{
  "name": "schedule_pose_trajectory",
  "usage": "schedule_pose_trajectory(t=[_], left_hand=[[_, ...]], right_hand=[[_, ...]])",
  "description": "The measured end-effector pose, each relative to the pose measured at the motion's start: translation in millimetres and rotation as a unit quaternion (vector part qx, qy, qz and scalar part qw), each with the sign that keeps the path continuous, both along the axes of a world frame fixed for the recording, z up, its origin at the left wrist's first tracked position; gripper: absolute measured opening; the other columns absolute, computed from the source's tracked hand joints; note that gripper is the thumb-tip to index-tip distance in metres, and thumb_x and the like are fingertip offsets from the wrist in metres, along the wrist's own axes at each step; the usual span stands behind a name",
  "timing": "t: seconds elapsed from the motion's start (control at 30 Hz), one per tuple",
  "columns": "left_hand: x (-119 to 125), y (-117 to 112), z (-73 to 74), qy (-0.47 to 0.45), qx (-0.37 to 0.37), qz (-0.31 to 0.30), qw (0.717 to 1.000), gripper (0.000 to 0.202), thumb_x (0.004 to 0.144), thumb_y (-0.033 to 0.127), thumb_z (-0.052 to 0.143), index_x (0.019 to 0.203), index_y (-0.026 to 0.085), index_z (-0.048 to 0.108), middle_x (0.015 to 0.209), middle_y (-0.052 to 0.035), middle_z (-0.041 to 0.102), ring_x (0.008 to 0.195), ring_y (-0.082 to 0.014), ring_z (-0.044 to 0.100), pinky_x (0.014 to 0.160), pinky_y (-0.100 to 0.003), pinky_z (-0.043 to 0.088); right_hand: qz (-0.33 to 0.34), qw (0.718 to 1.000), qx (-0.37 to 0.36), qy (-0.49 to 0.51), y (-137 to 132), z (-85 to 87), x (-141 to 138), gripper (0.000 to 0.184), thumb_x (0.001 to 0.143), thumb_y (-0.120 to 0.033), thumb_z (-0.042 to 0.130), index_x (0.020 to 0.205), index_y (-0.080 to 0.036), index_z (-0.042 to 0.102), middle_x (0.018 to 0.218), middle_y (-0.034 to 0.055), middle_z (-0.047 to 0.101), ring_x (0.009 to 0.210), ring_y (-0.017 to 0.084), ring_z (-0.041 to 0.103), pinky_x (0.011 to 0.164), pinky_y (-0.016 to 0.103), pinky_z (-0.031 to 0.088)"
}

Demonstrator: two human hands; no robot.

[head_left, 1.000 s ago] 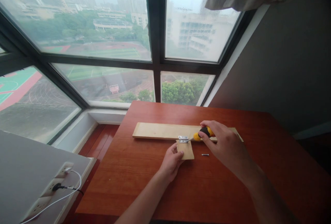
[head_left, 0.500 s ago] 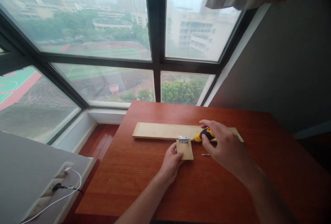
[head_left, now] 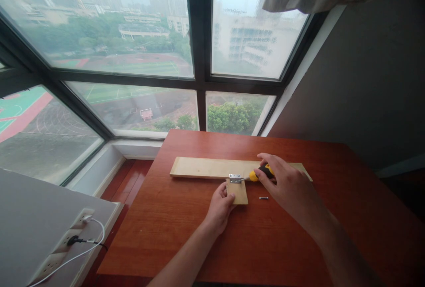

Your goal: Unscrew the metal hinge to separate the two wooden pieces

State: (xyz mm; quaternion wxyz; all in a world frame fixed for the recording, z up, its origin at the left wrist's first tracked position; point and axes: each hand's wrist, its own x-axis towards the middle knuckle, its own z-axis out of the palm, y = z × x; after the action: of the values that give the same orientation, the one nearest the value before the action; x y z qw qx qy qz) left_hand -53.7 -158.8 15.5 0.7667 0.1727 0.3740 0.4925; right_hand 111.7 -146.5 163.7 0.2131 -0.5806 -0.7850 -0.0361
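My left hand (head_left: 220, 205) pinches the left edge of a small wooden board (head_left: 237, 194), thumb on top. A silver metal hinge (head_left: 235, 178) lies across the small board's far edge and the near edge of a long wooden plank (head_left: 206, 167). My right hand (head_left: 285, 181) is closed around the yellow and black handle of a screwdriver (head_left: 264, 173). The screwdriver slants down to the left, its tip at the hinge's right side on the small board. Whether a screw sits under the tip is too small to tell. A loose screw (head_left: 263, 198) lies right of the small board.
Everything rests on a reddish-brown wooden table (head_left: 159, 234). Windows (head_left: 133, 105) stand beyond its far edge. At the lower left, a low wall carries power sockets (head_left: 63, 239) with a white cable (head_left: 101, 234) plugged in.
The fingers of my right hand have shifted slightly around the screwdriver handle. My left hand, the boards and the hinge stay in place.
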Motion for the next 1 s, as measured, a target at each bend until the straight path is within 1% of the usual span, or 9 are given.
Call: schedule_pose_trajectory(t=[0.13, 0.33, 0.53, 0.6, 0.67, 0.73, 0.83, 0.93, 1.0], left_hand=[[-0.1, 0.5, -0.9, -0.004, 0.001, 0.0, 1.0, 0.057, 0.059, 0.016, 0.079, 0.112, 0.017, 0.06, 0.104, -0.0107, 0.07, 0.093, -0.024, 0.066, 0.079, -0.033, 0.053], [-1.3, 1.0, -2.5, -0.008, 0.003, -0.005, 1.0, 0.054, 0.06, 0.015, 0.078, 0.111, 0.018, 0.059, 0.104, -0.0101, 0.07, 0.091, -0.0232, 0.066, 0.079, -0.033, 0.053], [-2.1, 1.4, -3.4, -0.015, -0.001, -0.006, 1.0, 0.055, 0.061, 0.014, 0.078, 0.112, 0.017, 0.058, 0.104, -0.011, 0.07, 0.087, -0.0213, 0.066, 0.074, -0.03, 0.053], [-2.2, 1.2, -2.8, -0.016, -0.001, -0.006, 1.0, 0.055, 0.062, 0.013, 0.077, 0.113, 0.017, 0.058, 0.104, -0.0112, 0.07, 0.088, -0.0215, 0.066, 0.074, -0.029, 0.053], [-2.4, 0.7, -2.2, -0.016, 0.001, -0.007, 1.0, 0.054, 0.062, 0.012, 0.077, 0.113, 0.017, 0.057, 0.106, -0.0114, 0.07, 0.09, -0.0218, 0.067, 0.075, -0.029, 0.053], [-2.4, 0.1, -1.9, -0.016, 0.0, -0.007, 1.0, 0.055, 0.063, 0.012, 0.076, 0.114, 0.017, 0.057, 0.108, -0.0115, 0.07, 0.092, -0.0221, 0.067, 0.077, -0.03, 0.053], [-2.3, 0.1, -2.5, -0.018, -0.001, -0.007, 1.0, 0.055, 0.063, 0.012, 0.076, 0.114, 0.017, 0.057, 0.108, -0.0117, 0.07, 0.092, -0.0227, 0.067, 0.078, -0.03, 0.053], [-2.1, 0.9, -3.6, -0.017, -0.003, -0.006, 1.0, 0.056, 0.061, 0.012, 0.077, 0.114, 0.017, 0.057, 0.106, -0.0113, 0.07, 0.091, -0.0231, 0.067, 0.077, -0.031, 0.054], [-2.0, 1.2, -3.8, -0.014, -0.005, -0.004, 1.0, 0.058, 0.06, 0.012, 0.077, 0.114, 0.017, 0.057, 0.105, -0.011, 0.07, 0.09, -0.0231, 0.067, 0.076, -0.031, 0.054]], right_hand=[[0.007, 1.0, 0.009, -0.004, -0.9, 0.1, -0.3, 0.029, 0.093, -0.036, 0.048, 0.117, -0.022, 0.056, 0.107, 0.008, 0.07, 0.084, 0.022, 0.069, 0.068, 0.032, 0.052], [0.007, 1.0, 0.002, 0.009, -1.7, 0.2, -1.2, 0.029, 0.093, -0.034, 0.047, 0.118, -0.023, 0.055, 0.107, 0.0069, 0.07, 0.086, 0.022, 0.069, 0.071, 0.033, 0.052], [0.049, 0.997, -0.023, 0.055, -4.9, 6.4, -3.2, 0.042, 0.084, -0.02, 0.051, 0.126, -0.022, 0.048, 0.118, 0.0067, 0.064, 0.106, 0.023, 0.062, 0.087, 0.035, 0.05], [0.038, 0.998, -0.03, 0.042, -5.8, 7.9, -3.7, 0.041, 0.085, -0.024, 0.052, 0.126, -0.023, 0.048, 0.117, 0.0065, 0.065, 0.104, 0.024, 0.063, 0.083, 0.036, 0.051], [0.002, 0.999, -0.029, 0.017, -5.9, 7.7, -3.8, 0.035, 0.089, -0.032, 0.052, 0.123, -0.024, 0.05, 0.113, 0.0053, 0.067, 0.095, 0.025, 0.066, 0.074, 0.036, 0.052], [-0.015, 1.0, -0.027, 0.007, -5.3, 6.4, -3.6, 0.031, 0.092, -0.037, 0.05, 0.12, -0.024, 0.053, 0.109, 0.0046, 0.068, 0.087, 0.024, 0.068, 0.069, 0.036, 0.052], [0.008, 0.999, -0.031, 0.029, -5.4, 5.5, -3.2, 0.027, 0.092, -0.031, 0.048, 0.118, -0.024, 0.053, 0.11, 0.0049, 0.068, 0.088, 0.022, 0.068, 0.074, 0.034, 0.052], [0.032, 0.998, -0.036, 0.044, -7.6, 7.6, -2.9, 0.034, 0.086, -0.021, 0.05, 0.12, -0.023, 0.051, 0.116, 0.0053, 0.065, 0.097, 0.022, 0.065, 0.08, 0.034, 0.051], [0.039, 0.998, -0.036, 0.042, -9.1, 9.1, -2.6, 0.038, 0.083, -0.018, 0.052, 0.121, -0.023, 0.05, 0.119, 0.005, 0.064, 0.102, 0.022, 0.064, 0.082, 0.034, 0.05]])
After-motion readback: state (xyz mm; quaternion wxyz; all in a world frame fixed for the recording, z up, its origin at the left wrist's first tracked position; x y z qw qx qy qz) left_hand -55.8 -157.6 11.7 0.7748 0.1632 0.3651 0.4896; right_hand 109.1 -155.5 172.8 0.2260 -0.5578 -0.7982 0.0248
